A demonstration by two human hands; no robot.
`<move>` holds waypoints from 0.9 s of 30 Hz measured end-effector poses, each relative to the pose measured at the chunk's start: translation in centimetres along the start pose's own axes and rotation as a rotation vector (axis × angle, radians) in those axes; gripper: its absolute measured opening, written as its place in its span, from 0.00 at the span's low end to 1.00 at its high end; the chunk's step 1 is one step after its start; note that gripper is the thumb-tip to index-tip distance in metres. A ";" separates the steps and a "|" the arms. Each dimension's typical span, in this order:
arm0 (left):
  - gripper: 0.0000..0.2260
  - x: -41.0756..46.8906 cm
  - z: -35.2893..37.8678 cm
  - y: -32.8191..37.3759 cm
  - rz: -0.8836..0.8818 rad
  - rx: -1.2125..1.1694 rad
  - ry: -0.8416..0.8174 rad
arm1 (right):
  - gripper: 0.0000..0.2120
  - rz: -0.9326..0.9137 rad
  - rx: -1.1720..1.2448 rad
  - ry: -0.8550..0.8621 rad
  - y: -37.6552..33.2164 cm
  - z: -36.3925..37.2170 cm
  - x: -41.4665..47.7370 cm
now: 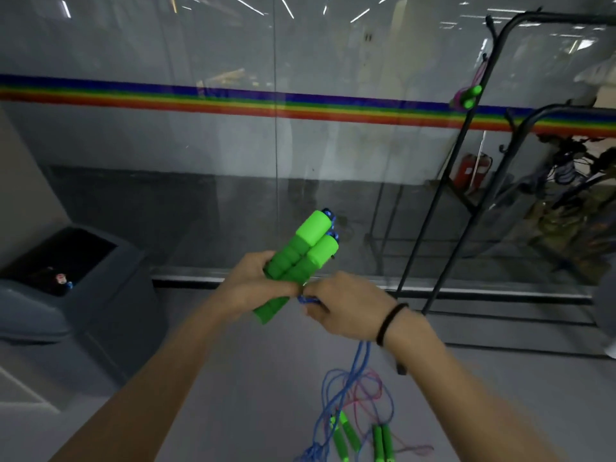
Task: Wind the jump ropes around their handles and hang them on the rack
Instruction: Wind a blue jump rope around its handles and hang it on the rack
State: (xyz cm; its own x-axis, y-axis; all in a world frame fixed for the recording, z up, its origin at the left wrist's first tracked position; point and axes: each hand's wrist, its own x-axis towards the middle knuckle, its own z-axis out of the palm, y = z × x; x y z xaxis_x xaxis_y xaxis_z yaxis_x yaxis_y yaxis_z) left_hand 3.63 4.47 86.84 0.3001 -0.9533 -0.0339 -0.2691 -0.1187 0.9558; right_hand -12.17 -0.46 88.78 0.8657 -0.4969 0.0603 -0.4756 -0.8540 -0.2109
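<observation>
Handles [300, 258] of bright green, side by side and tilted up to the right, sit in the curled grip of the left hand [256, 288], while the right hand [343, 305] pinches the blue rope [361, 358] just beside them. The rope trails down to loose ropes [363, 435] on the floor. One wound rope [468, 96] hangs on the black rack [446, 195]; a dark bin [76, 271] stands at left.

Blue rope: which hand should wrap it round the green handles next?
The right hand. It pinches the blue rope right beside the green handles, while the left hand is busy gripping them.
</observation>
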 end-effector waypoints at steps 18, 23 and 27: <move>0.13 -0.6 0.2 6.7 0.199 0.768 -0.515 | 0.11 -0.115 0.441 0.037 5.0 -7.7 0.2; 0.21 0.0 -0.3 7.1 0.208 0.360 -0.555 | 0.16 0.177 1.104 0.096 7.3 -5.2 0.2; 0.19 2.4 -0.8 6.7 0.249 0.066 -0.310 | 0.19 0.177 1.132 0.162 7.9 -2.1 1.6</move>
State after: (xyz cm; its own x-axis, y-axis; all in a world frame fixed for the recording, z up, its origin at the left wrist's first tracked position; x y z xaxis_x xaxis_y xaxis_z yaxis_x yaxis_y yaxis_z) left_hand 3.28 1.58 93.35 -0.0695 -0.9925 0.1004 -0.3599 0.1188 0.9254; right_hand -14.89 -8.28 89.32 0.7321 -0.6794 0.0499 -0.1051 -0.1850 -0.9771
